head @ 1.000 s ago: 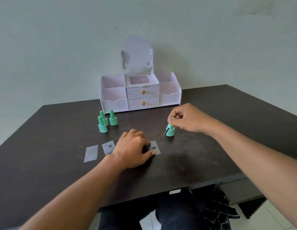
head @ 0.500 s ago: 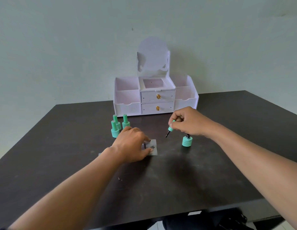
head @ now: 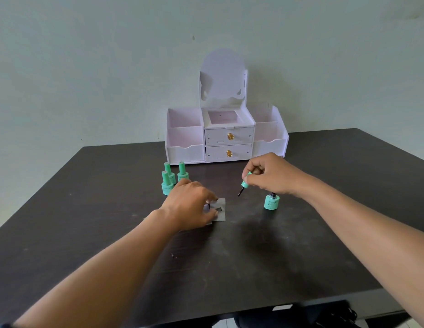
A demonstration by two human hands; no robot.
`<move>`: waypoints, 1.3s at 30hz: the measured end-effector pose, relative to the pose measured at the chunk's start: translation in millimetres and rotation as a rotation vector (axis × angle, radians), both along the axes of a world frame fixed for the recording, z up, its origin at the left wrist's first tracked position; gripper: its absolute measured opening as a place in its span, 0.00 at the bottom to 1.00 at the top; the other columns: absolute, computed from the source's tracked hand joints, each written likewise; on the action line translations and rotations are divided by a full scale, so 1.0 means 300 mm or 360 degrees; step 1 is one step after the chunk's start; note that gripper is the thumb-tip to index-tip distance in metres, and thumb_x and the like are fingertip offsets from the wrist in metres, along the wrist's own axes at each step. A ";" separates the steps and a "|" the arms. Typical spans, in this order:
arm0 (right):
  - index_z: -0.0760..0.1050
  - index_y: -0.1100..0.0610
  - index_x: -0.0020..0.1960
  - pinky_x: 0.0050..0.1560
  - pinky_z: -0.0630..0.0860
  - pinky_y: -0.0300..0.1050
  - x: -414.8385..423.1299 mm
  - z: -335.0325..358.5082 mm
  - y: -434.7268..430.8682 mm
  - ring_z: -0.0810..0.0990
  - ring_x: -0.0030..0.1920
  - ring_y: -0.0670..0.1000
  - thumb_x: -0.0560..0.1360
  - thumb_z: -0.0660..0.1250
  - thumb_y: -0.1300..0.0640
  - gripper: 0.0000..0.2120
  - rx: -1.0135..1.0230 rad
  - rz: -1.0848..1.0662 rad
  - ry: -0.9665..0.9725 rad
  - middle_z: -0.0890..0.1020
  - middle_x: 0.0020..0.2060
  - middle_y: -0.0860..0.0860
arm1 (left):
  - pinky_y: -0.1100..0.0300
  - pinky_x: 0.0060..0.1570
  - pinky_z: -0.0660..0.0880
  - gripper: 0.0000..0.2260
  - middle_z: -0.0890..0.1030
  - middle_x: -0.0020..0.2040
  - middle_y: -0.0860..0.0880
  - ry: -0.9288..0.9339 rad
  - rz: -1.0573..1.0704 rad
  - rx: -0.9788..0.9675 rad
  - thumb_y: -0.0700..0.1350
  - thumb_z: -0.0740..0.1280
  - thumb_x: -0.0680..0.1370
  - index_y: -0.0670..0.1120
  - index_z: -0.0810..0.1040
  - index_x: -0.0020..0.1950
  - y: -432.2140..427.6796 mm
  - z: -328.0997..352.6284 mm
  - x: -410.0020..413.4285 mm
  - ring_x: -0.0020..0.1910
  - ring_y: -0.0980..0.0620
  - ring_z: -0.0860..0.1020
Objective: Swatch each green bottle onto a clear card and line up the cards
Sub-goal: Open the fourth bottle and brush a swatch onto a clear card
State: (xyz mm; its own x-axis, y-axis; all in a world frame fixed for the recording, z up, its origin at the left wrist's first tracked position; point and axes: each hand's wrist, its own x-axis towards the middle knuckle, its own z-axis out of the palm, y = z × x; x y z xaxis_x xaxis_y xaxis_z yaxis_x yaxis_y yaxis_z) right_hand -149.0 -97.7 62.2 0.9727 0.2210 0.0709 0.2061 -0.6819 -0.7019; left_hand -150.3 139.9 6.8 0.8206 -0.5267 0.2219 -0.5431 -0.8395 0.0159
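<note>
My right hand point(head: 271, 177) pinches a green brush cap point(head: 245, 181), its dark brush tip pointing down and left in the air. Below that hand stands the uncapped green bottle point(head: 271, 201). My left hand point(head: 191, 205) rests on a clear card point(head: 220, 210) that bears a dark swatch, fingertips holding it against the dark table point(head: 289, 245). Three capped green bottles point(head: 172, 177) stand in a cluster behind my left hand. Other cards are mostly hidden under my left hand and forearm.
A white desktop organiser point(head: 226, 136) with two gold-knobbed drawers, open side bins and a tall rounded back panel stands at the table's far edge against the wall. A small dark speck point(head: 174, 255) lies on the table near me.
My right hand lifted the brush cap out of the bottle and carried it left toward the card. My view rose and shifted, so everything appears further right. My left hand stays on the card.
</note>
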 end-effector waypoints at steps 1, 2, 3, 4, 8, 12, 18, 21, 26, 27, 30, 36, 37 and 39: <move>0.84 0.52 0.42 0.37 0.70 0.44 0.000 0.000 -0.004 0.71 0.33 0.49 0.74 0.69 0.58 0.06 -0.0003 -0.0001 -0.0005 0.78 0.33 0.54 | 0.55 0.65 0.67 0.19 0.84 0.56 0.56 0.0003 0.0001 0.0000 0.60 0.67 0.75 0.55 0.81 0.62 -0.001 0.001 0.000 0.58 0.53 0.79; 0.84 0.52 0.42 0.37 0.70 0.44 0.000 0.000 -0.008 0.71 0.33 0.49 0.74 0.69 0.58 0.06 -0.0003 0.0000 -0.0009 0.78 0.33 0.55 | 0.55 0.65 0.67 0.19 0.84 0.56 0.57 0.0006 0.0003 0.0003 0.61 0.66 0.75 0.55 0.81 0.62 -0.002 0.001 -0.001 0.58 0.53 0.79; 0.84 0.52 0.42 0.37 0.70 0.44 -0.001 0.000 -0.011 0.71 0.33 0.49 0.74 0.69 0.59 0.07 -0.0003 0.0001 -0.0011 0.78 0.32 0.54 | 0.54 0.66 0.67 0.20 0.83 0.57 0.57 0.0009 0.0006 0.0008 0.62 0.66 0.75 0.55 0.81 0.62 -0.003 0.002 -0.002 0.59 0.54 0.79; 0.84 0.51 0.42 0.37 0.70 0.44 -0.001 0.000 -0.013 0.72 0.33 0.50 0.74 0.69 0.58 0.07 -0.0004 0.0001 -0.0011 0.78 0.32 0.54 | 0.54 0.66 0.67 0.20 0.83 0.57 0.57 0.0010 0.0007 0.0012 0.62 0.66 0.75 0.55 0.81 0.63 -0.005 0.002 -0.003 0.59 0.54 0.79; 0.84 0.52 0.42 0.38 0.71 0.45 0.002 -0.001 -0.020 0.72 0.33 0.49 0.74 0.69 0.58 0.06 -0.0004 0.0005 -0.0015 0.79 0.32 0.54 | 0.54 0.64 0.68 0.20 0.84 0.56 0.57 -0.0018 0.0017 -0.0010 0.63 0.64 0.75 0.55 0.81 0.62 -0.009 -0.005 -0.011 0.59 0.53 0.79; 0.84 0.52 0.42 0.40 0.72 0.46 0.003 0.003 -0.037 0.72 0.33 0.49 0.74 0.69 0.58 0.06 -0.0002 0.0014 -0.0013 0.78 0.31 0.54 | 0.52 0.64 0.69 0.21 0.83 0.58 0.55 -0.0062 0.0051 -0.0026 0.64 0.62 0.76 0.55 0.81 0.62 -0.009 0.003 -0.008 0.61 0.51 0.77; 0.84 0.49 0.40 0.41 0.73 0.47 0.001 0.026 -0.130 0.74 0.34 0.50 0.71 0.69 0.54 0.06 0.0008 -0.0068 -0.0019 0.79 0.32 0.54 | 0.48 0.64 0.70 0.21 0.82 0.59 0.55 0.0001 0.0033 -0.0161 0.65 0.62 0.75 0.56 0.81 0.62 -0.077 0.027 0.015 0.62 0.51 0.76; 0.84 0.51 0.40 0.41 0.73 0.47 -0.009 0.040 -0.190 0.74 0.33 0.50 0.72 0.69 0.57 0.06 -0.0008 -0.0135 -0.0023 0.79 0.30 0.52 | 0.47 0.63 0.71 0.22 0.82 0.59 0.55 0.0110 -0.0008 -0.0255 0.65 0.64 0.75 0.55 0.81 0.63 -0.165 0.030 0.018 0.62 0.50 0.76; 0.85 0.52 0.40 0.40 0.72 0.47 -0.022 0.028 -0.239 0.74 0.33 0.51 0.73 0.69 0.59 0.07 -0.0041 -0.0172 -0.0015 0.80 0.34 0.62 | 0.49 0.64 0.72 0.24 0.82 0.61 0.55 0.0342 -0.0017 -0.0441 0.64 0.70 0.73 0.54 0.80 0.64 -0.302 0.009 0.020 0.62 0.51 0.78; 0.85 0.52 0.40 0.39 0.72 0.47 -0.022 0.023 -0.243 0.73 0.33 0.51 0.72 0.68 0.58 0.07 -0.0032 -0.0176 -0.0008 0.80 0.33 0.61 | 0.49 0.64 0.73 0.24 0.82 0.61 0.55 0.0388 -0.0009 -0.0473 0.63 0.71 0.72 0.53 0.79 0.65 -0.321 0.005 0.020 0.61 0.52 0.78; 0.84 0.52 0.40 0.39 0.71 0.47 -0.020 0.011 -0.249 0.73 0.33 0.51 0.72 0.69 0.58 0.06 -0.0022 -0.0182 0.0006 0.78 0.31 0.55 | 0.50 0.61 0.75 0.24 0.83 0.59 0.56 0.0476 0.0010 -0.0521 0.62 0.73 0.71 0.53 0.80 0.64 -0.358 -0.014 0.029 0.57 0.53 0.80; 0.84 0.52 0.40 0.39 0.71 0.46 -0.006 0.001 -0.250 0.73 0.33 0.50 0.73 0.69 0.58 0.06 -0.0040 -0.0171 0.0008 0.77 0.30 0.53 | 0.51 0.58 0.77 0.20 0.85 0.53 0.57 0.0565 0.0033 -0.0636 0.61 0.75 0.70 0.55 0.84 0.58 -0.378 -0.036 0.052 0.51 0.56 0.80; 0.84 0.52 0.40 0.39 0.71 0.46 -0.003 -0.002 -0.250 0.73 0.33 0.50 0.73 0.69 0.58 0.07 -0.0044 -0.0169 0.0011 0.77 0.30 0.53 | 0.52 0.57 0.78 0.20 0.85 0.53 0.57 0.0578 0.0038 -0.0666 0.60 0.75 0.70 0.54 0.84 0.58 -0.379 -0.036 0.055 0.50 0.57 0.80; 0.84 0.51 0.40 0.38 0.71 0.45 0.002 -0.006 -0.247 0.73 0.32 0.50 0.73 0.69 0.59 0.07 -0.0051 -0.0167 0.0014 0.77 0.30 0.52 | 0.56 0.56 0.78 0.21 0.85 0.54 0.56 0.0624 0.0037 -0.0733 0.58 0.76 0.70 0.54 0.83 0.60 -0.379 -0.036 0.060 0.50 0.58 0.80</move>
State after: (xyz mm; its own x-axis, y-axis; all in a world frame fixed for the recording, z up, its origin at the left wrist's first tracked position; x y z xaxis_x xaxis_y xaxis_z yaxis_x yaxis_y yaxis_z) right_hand -148.4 -171.9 60.4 0.9912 0.1199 0.0566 0.1261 -0.7215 -0.6808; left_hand -132.1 26.0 -4.1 0.8976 -0.4290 0.1017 -0.4047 -0.7103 0.5760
